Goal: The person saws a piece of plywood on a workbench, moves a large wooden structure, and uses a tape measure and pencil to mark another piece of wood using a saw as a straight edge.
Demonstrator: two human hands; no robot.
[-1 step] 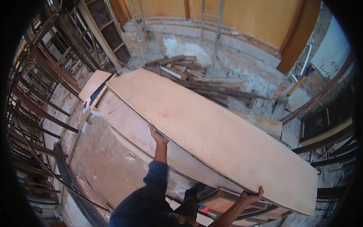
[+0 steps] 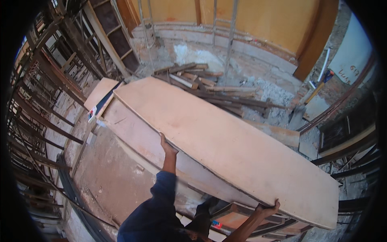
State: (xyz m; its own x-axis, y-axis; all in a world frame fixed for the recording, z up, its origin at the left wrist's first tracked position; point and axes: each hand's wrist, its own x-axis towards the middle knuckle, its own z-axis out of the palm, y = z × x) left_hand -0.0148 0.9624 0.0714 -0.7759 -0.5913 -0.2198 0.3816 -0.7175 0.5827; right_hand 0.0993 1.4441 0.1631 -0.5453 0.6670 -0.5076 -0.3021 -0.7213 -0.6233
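A long pale plywood board (image 2: 225, 149) lies slantwise in front of me, over a second pinkish sheet (image 2: 141, 123) that shows along its near side. My left hand (image 2: 168, 146) grips the board's near edge around the middle, thumb on the edge and the other fingers hidden beneath. Farther right, my right hand (image 2: 267, 210) holds the same edge near its right end, fingers partly under the board. Below the right end, a wooden frame (image 2: 238, 218) shows in part. Beyond the left end sits a smaller plywood piece (image 2: 100, 92) beside a dark flat strip (image 2: 105, 100).
Behind the board lies a pile of timber offcuts (image 2: 193, 76) on rubble. A metal ladder (image 2: 229, 40) leans by the orange wall panels (image 2: 262, 20). A wooden-handled shovel (image 2: 316, 92) stands at the right. Dark rods (image 2: 72, 189) run along the floor at left.
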